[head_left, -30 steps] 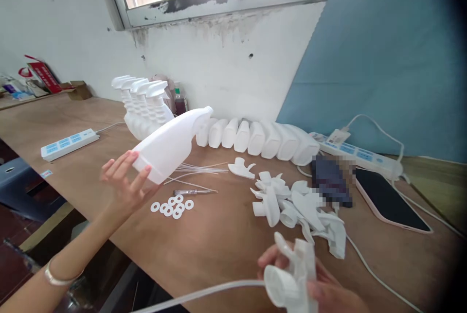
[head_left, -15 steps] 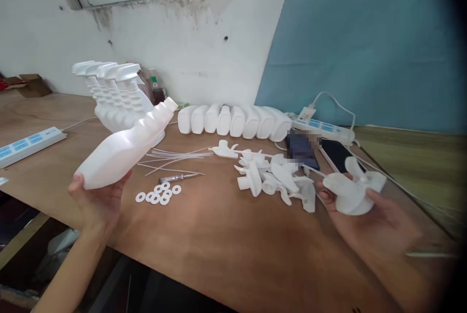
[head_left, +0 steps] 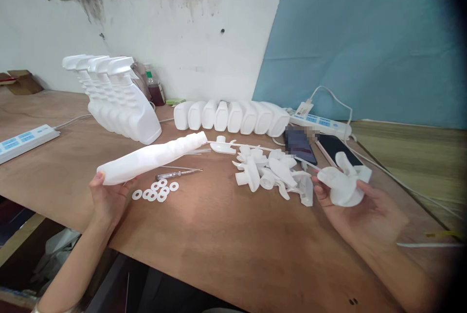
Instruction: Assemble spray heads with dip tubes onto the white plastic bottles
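Observation:
My left hand (head_left: 111, 201) is wrapped around the base of a white plastic bottle (head_left: 146, 160), tilted nearly level with its open neck pointing right. My right hand (head_left: 365, 216) grips a white trigger spray head (head_left: 343, 186). From that head a long thin dip tube (head_left: 306, 161) runs left over the table. Its far tip is at the bottle's mouth; whether it is inside I cannot tell. Below the tube lies a pile of loose spray heads (head_left: 270, 172), with a single spray head (head_left: 222, 146) to its left. White ring washers (head_left: 156, 190) lie right of my left hand.
Several bottles with spray heads (head_left: 120, 104) stand back left. More white bottles (head_left: 221, 117) lie in a row along the wall. A screwdriver (head_left: 178, 174), loose tubes (head_left: 178, 167), phones (head_left: 301, 145) and power strips (head_left: 29, 140) with cables are on the table (head_left: 219, 240).
The bottle has swung from steeply tilted to nearly level, its neck moving right and down to the tube's tip. My right hand with the spray head has shifted slightly left.

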Motion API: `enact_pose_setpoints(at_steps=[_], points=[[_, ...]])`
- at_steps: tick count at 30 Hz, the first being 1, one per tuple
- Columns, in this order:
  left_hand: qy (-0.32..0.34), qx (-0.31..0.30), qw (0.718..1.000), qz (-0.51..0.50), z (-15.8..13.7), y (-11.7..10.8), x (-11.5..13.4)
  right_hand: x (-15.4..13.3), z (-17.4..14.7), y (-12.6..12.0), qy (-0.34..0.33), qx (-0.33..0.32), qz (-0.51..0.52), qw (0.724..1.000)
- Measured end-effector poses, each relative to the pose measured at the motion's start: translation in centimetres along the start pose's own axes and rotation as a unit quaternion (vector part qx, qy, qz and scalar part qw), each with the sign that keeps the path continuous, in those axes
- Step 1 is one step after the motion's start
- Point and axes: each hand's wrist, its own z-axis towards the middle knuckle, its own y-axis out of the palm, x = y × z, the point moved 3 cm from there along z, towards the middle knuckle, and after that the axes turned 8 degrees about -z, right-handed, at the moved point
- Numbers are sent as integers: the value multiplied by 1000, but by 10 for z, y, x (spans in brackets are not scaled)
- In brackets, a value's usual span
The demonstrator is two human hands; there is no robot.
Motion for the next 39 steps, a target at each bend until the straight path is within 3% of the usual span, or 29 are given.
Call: enact_pose_setpoints(at_steps=[7, 15, 21, 29, 36, 39], points=[[-4, -45, 999, 8, 0, -2, 0, 5, -5, 2, -6, -43, -11, 999], [1, -25, 1000, -11, 2, -2, 2, -2, -4, -1, -5, 6, 14, 1000], [-1, -6, 1000, -14, 1, -1, 4, 1, -2, -1, -4, -9, 12, 1000], [-8, -18, 1000, -11, 1, -2, 5, 0, -2, -1, -21, -19, 12, 1000], [-7, -14, 1000, -20, 3, -2, 3, 1, 0, -1, 4, -5, 17, 1000], [-25, -32, 999, -6, 3, -4, 3, 5, 0, -1, 2, -30, 13, 999]])
